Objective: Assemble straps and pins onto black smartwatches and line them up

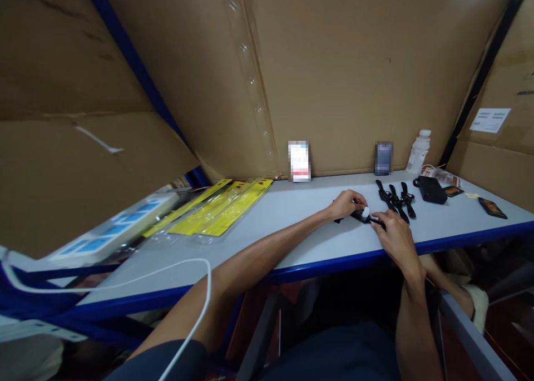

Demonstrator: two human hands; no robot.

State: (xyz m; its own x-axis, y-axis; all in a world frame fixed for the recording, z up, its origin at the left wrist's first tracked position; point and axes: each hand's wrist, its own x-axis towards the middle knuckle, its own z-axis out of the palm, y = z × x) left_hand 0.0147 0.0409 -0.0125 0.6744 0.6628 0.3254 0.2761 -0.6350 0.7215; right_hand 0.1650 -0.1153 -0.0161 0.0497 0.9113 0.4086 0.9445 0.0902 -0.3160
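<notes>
Near the front edge of the table, a long black piece (360, 216) lies between my hands, partly covered by them. It looks like the other black pieces beside it. My left hand (349, 204) is closed, its fingertips pinched at a small white piece (366, 212) over the black piece's middle; whether the two are joined I cannot tell. My right hand (394, 232) has thumb and fingers closed on the right end of the black piece. Just beyond it lie several narrow black pieces (401, 203) with broad ends and thicker middles.
Yellow cards in clear packaging (225, 208) and a white box with blue panels (112, 231) lie left. Two phones (299, 161) lean at the back. A bottle (418, 152), a black case (431, 189) and a dark flat packet (493, 208) stand right. A white cable (208, 281) crosses the foreground.
</notes>
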